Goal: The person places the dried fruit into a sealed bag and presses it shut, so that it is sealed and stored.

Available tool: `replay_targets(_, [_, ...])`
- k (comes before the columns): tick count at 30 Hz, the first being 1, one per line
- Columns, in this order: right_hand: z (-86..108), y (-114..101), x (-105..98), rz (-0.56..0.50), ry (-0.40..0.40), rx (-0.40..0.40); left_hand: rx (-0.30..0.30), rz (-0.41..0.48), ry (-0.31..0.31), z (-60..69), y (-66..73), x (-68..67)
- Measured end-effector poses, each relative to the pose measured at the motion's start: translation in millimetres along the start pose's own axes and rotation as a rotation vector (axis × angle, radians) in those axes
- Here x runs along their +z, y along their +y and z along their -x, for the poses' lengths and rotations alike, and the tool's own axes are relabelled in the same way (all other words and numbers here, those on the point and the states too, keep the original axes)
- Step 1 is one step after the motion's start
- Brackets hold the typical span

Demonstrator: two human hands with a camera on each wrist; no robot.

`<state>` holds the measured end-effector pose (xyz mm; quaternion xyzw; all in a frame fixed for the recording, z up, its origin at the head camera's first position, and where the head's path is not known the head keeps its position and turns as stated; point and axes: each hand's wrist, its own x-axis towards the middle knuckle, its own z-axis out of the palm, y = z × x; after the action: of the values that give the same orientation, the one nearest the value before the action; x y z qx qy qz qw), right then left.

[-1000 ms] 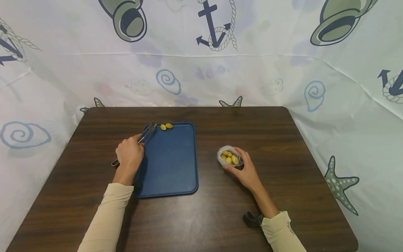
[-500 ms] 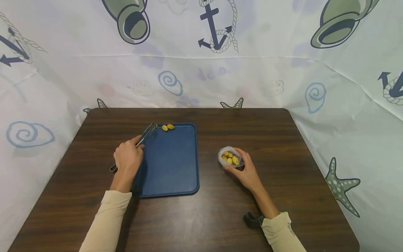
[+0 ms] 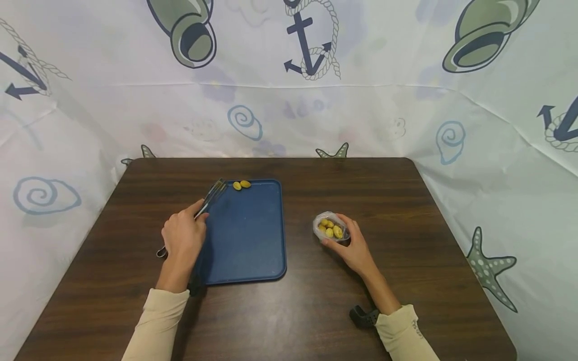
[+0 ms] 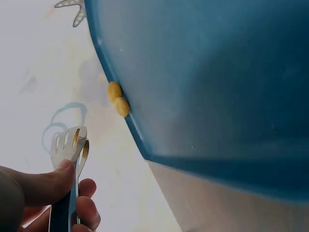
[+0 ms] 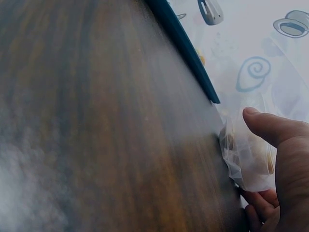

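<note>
My left hand grips metal tongs with fork-like tips above the left edge of a blue tray. In the left wrist view the thumb presses on the tongs, and something yellowish shows between the tips. Two yellow oval pieces lie side by side at the tray's far edge, right of the tips. On the table to the right, my right hand holds a clear plastic bag by its sides, thumb near and fingers behind. Several yellow pieces are inside the bag's open top.
The dark wooden table reaches back to a white cloth printed with anchors, shells and starfish. A dark strap is on the right wrist. Bare wood lies between the tray and the bag.
My left hand has drawn slightly toward the near side with the tongs. The right hand has stayed at the bag, and the two pieces on the tray lie as before.
</note>
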<state>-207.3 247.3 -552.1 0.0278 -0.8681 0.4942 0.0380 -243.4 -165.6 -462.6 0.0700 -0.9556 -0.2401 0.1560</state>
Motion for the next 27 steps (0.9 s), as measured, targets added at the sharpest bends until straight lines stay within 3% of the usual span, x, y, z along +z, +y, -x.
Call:
replay_targets(12, [-0.1, 2, 0, -0.003, -0.001, 0.008, 0.041, 0.032, 0.051, 17.8, 15.4, -1.6])
replay_targets(20, [0.2, 1, -1, -0.038, -0.014, 0.000, 0.091, 0.069, 0.119, 28.8, 27.7, -1.6])
replay_targets(27, [0.2, 2, 0, -0.031, -0.009, -0.007, 0.116, 0.077, 0.115, 38.4, 35.2, 1.5])
